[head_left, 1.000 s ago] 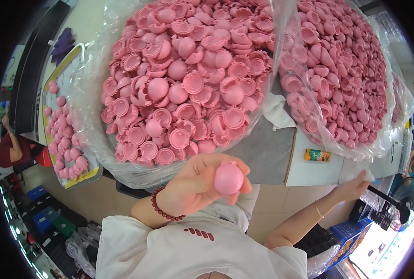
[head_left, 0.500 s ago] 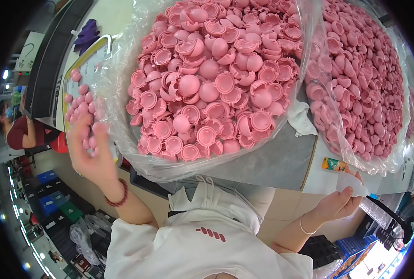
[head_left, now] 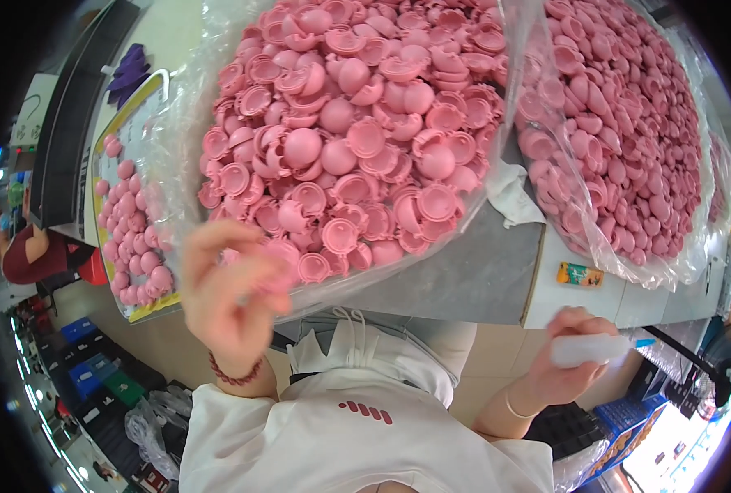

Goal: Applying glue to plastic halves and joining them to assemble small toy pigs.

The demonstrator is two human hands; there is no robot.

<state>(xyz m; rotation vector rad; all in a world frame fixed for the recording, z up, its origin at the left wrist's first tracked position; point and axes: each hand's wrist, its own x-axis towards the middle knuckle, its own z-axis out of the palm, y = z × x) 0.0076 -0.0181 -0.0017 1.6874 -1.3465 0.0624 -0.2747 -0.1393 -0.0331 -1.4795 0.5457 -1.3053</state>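
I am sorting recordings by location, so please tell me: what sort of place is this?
Probably a factory or workshop: an open clear bag heaped with pink shells lies on the grey worktable, beside a tray of pink balls.

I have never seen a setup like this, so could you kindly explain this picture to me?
There is no machine: a person works with bare hands, seen by a wide fisheye camera worn on their head, so edges look curved. On the table stand clear plastic bags full of pink shells; a tray of pink balls lies at left. The right hand holds a whitish bottle. The left hand, blurred, seems to hold a pink piece.
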